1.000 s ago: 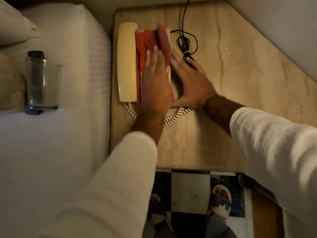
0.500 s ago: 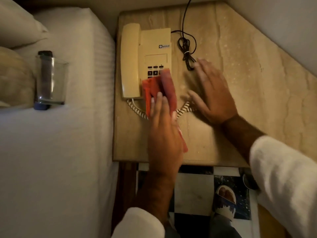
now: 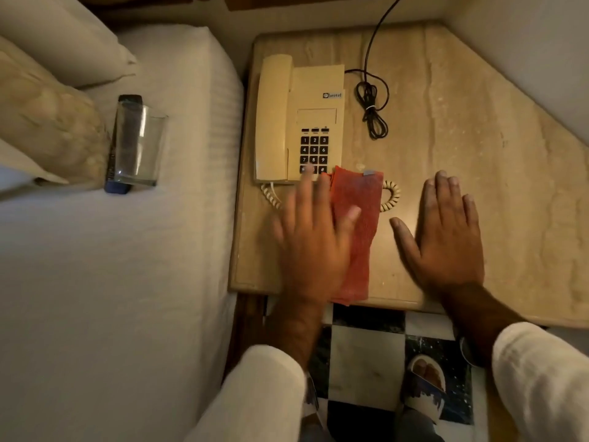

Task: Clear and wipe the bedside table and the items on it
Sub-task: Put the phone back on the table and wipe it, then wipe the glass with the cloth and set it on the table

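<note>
A cream corded telephone [image 3: 299,122] sits at the back left of the marble bedside table [image 3: 462,129]. A red cloth [image 3: 358,224] lies flat on the table just in front of the phone, its near end hanging over the front edge. My left hand [image 3: 309,247] is blurred, fingers spread, lying over the cloth's left side with the thumb on it. The cloth itself looks sharp and still. My right hand [image 3: 446,237] rests flat on the table to the right of the cloth, fingers apart, holding nothing.
A drinking glass [image 3: 140,148] and a dark remote [image 3: 122,141] lie on the white bed [image 3: 111,282] left of the table. The phone's black cable [image 3: 373,106] is coiled beside it, the curly handset cord [image 3: 390,196] in front. Checkered floor [image 3: 363,362] below.
My left hand drew the red cloth off the phone toward the table's front edge, where it now lies flat. My right hand left the phone's side and settled flat on the table further right.
</note>
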{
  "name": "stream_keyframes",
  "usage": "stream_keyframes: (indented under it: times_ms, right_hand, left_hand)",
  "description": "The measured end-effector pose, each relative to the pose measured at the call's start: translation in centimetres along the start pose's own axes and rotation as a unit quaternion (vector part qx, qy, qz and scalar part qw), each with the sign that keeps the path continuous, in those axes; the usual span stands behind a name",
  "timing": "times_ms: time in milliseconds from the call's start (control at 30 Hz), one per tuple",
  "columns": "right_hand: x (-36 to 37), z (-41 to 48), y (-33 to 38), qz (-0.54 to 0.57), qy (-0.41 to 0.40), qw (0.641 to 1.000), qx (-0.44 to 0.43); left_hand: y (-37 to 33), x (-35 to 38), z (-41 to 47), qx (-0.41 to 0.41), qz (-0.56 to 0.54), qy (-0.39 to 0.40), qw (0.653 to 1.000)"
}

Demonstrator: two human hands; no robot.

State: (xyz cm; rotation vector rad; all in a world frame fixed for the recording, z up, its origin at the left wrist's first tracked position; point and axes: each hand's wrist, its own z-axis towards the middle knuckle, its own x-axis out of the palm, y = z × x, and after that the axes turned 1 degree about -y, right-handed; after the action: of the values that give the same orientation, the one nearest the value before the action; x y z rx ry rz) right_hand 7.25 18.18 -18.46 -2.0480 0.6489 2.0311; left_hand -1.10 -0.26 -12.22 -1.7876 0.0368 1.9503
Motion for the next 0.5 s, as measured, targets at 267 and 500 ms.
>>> stream_keyframes:
  times_ms: [267,500]
  right_hand:
    - [0.1,0.1,-0.3,0.015,-0.003,1.0,0.005]
    - [0.0,-0.1,-0.1,0.03,-0.012,0.999,0.007]
  left_hand:
    - [16.8,-7.4,10.4,-0.277,0.151,-0.1,0.944]
    - [19.3,-6.6,10.7,-0.269,0.169,-0.078,0.945]
